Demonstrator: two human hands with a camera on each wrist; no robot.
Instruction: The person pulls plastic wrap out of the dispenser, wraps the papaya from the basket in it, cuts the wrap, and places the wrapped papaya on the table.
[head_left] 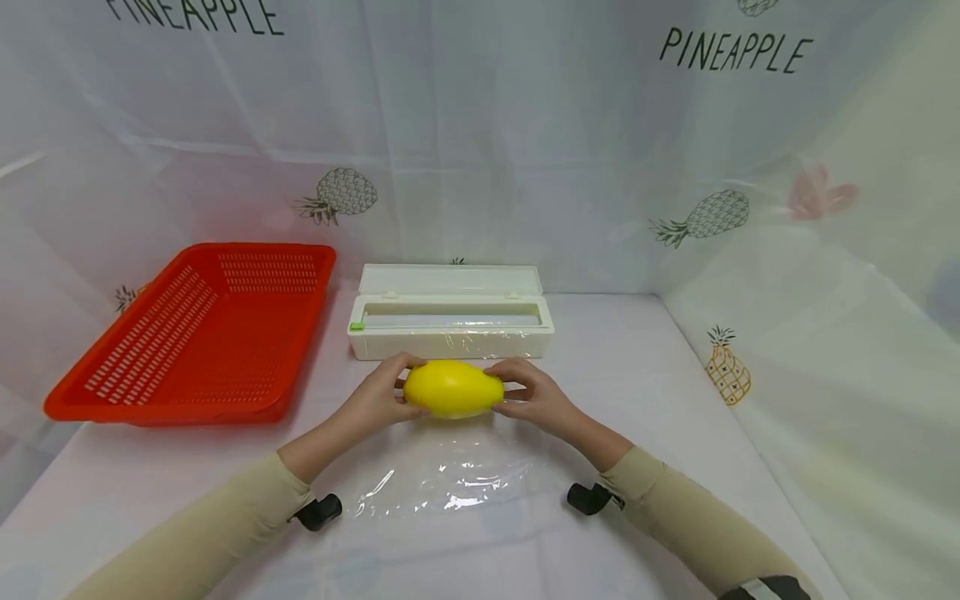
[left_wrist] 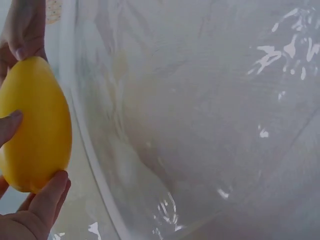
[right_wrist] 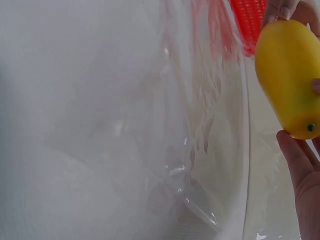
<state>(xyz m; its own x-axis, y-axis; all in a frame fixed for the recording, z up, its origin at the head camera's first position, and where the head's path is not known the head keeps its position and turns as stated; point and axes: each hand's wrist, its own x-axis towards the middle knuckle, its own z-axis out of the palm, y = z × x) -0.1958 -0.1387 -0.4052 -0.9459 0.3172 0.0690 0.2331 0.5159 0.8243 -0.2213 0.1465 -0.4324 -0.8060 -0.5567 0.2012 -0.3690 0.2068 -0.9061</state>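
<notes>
A smooth yellow papaya-like fruit lies sideways between the two hands, its narrower end to the right. My left hand grips the broad end, thumb on the near side. At the tapered end, where a small green stem spot shows in the right wrist view, my right hand holds it with thumb and fingers. Beneath and in front of the fruit, clear cling film spreads over the white-covered table, shiny and wrinkled. The film reaches from a white cling film dispenser just behind the hands, whose lid stands raised.
To the left stands a red plastic basket with slotted walls. A white curtain with pineapple prints hangs behind and along the right of the table. Small black cameras are strapped at both wrists.
</notes>
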